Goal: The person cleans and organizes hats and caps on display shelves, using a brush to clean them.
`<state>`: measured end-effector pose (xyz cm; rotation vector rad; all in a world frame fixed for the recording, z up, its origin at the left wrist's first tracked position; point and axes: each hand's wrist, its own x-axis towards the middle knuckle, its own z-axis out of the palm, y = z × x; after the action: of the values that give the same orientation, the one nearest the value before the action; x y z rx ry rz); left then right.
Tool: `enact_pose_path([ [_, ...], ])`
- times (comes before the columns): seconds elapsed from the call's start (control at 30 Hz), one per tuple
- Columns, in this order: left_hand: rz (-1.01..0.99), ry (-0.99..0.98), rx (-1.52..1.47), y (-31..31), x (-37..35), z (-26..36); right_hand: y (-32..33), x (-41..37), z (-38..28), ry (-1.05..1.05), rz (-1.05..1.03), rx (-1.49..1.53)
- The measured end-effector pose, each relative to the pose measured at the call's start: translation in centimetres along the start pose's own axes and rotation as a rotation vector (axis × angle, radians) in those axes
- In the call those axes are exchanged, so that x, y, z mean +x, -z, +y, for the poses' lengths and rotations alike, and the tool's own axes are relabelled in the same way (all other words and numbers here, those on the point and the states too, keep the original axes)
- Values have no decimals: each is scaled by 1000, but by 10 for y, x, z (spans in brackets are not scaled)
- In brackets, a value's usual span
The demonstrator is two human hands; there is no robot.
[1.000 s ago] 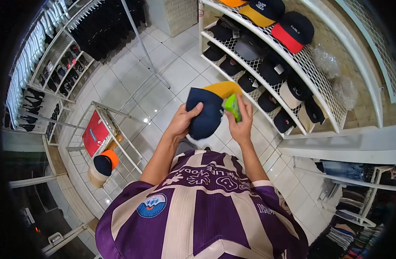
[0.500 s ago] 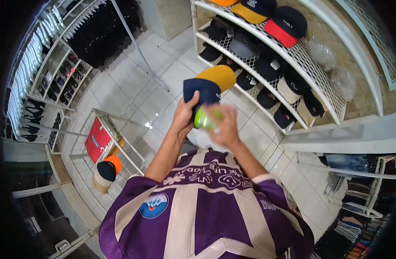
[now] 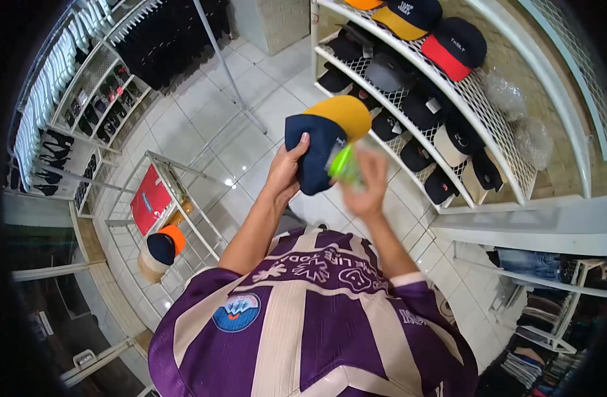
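My left hand [image 3: 287,170] is closed on the edge of a navy baseball cap [image 3: 310,151] with a yellow brim, its thumb lying on the navy crown. The brim points up and to the right. In my right hand [image 3: 367,185], smeared by motion, is a small lime-green tool [image 3: 344,163]; its blur hides what kind it is. The tool overlaps the right side of the crown, just below the brim.
A white mesh rack [image 3: 479,92] at the right carries several caps and crumpled clear plastic. To my lower left, more caps [image 3: 162,246] and a red package [image 3: 151,202] rest on a metal-framed stand. Dark clothes [image 3: 168,46] hang beyond a metal pole [image 3: 219,56].
My right hand and the lime-green tool have moved right, from the cap's lower part to its right side. More of the navy crown shows. My left hand keeps its hold.
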<state>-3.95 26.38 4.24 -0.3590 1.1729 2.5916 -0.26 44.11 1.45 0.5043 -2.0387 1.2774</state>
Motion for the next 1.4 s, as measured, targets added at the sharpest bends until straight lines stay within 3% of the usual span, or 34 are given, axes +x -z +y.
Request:
enact_pose_path([
  [0.07,34,28,58,-2,-5,-6,4,48,0,-70,-40,-60],
  [0.17,-78,-25,-43,10,12,-23,-10,12,-4,-53,-113,-112],
  [0.2,-15,-20,-106,6,9,-18,-11,-16,3,45,-248,-66],
  [0.27,-56,-72,-57,21,12,-11,-6,-41,-2,-77,-471,93],
  [0.33,23,-81,-53,10,9,-9,0,-38,16,-215,-285,104],
  [0.4,73,-257,331,8,9,-13,10,-8,22,-503,-36,269],
  [0.43,13,-260,447,5,6,-17,9,16,18,-688,161,555],
  [0.47,15,-238,681,7,7,-22,6,28,26,-677,173,550],
  [0.53,-86,-584,869,-7,-4,-35,3,46,40,-953,388,616],
  [0.57,-237,-711,984,-4,-1,-39,-2,48,47,-965,380,643],
  [0.6,-381,-680,1083,-4,0,-36,1,47,54,-1072,348,823],
  [0.67,-487,-524,1183,-2,-5,-33,10,37,65,-1155,262,897],
  [0.7,-510,-655,1152,1,-3,-41,13,37,62,-1158,251,895],
  [0.73,-503,-654,1152,5,-2,-45,15,37,58,-1103,239,746],
  [0.8,-554,-802,1372,11,-2,-47,15,37,50,-1049,225,603],
  [0.93,-566,-715,1405,10,-1,-43,20,36,58,-1010,154,533],
  [1.03,-587,-548,1228,3,-16,-17,32,39,58,-639,135,544],
  [1.07,-576,-566,1108,2,-22,-2,41,41,51,-641,135,544],
  [1.13,-520,-472,953,45,-18,21,62,63,18,-200,-81,230],
  [1.17,-503,-488,845,65,-13,37,67,66,21,-132,-95,162],
  [1.23,-496,-501,736,57,-13,46,67,65,32,-215,-49,218],
  [1.3,-9,-809,1021,26,-10,33,65,69,35,-255,-11,294],
  [1.37,-69,-902,1074,20,-2,18,63,66,29,-456,-17,541],
  [1.4,-139,-984,1130,19,-2,13,60,62,26,-460,-23,546],
])
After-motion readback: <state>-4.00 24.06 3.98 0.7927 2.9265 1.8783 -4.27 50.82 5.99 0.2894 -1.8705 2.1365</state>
